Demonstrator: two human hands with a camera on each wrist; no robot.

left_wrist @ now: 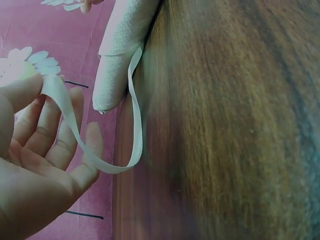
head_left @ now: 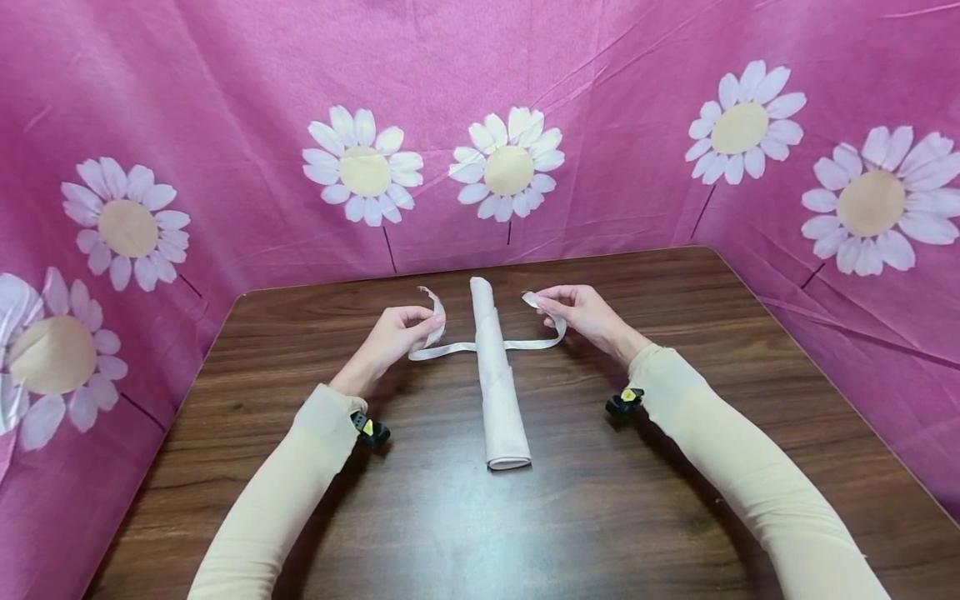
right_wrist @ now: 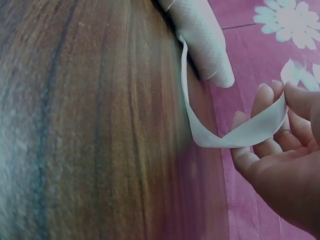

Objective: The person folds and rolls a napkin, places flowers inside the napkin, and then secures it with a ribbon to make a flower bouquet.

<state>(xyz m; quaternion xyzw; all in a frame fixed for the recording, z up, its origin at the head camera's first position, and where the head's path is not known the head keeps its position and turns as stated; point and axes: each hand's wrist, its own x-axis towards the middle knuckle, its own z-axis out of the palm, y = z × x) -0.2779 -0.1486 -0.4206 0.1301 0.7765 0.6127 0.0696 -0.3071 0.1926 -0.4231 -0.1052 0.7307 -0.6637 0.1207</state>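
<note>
A roll of off-white cloth [head_left: 495, 375] lies lengthwise on the table, its near end showing folded layers. Beneath it passes a white ribbon [head_left: 450, 347], coming out on both sides. On the left, my left hand [head_left: 393, 337] pinches one end of the ribbon between thumb and fingers, with a short tail sticking up. My right hand [head_left: 588, 315] pinches the other end on the right side. Both wrist views show the ribbon [left_wrist: 136, 115] sagging in a loop from the fingertips to the cloth roll [right_wrist: 202, 42]. Neither hand touches the roll.
The dark wood table [head_left: 600, 517] extends around the roll on all sides. Behind it and at both sides hangs a pink curtain [head_left: 442, 67] printed with large white daisies. A small black device [head_left: 371, 429] sits at the left wrist, another black device [head_left: 624, 404] at the right.
</note>
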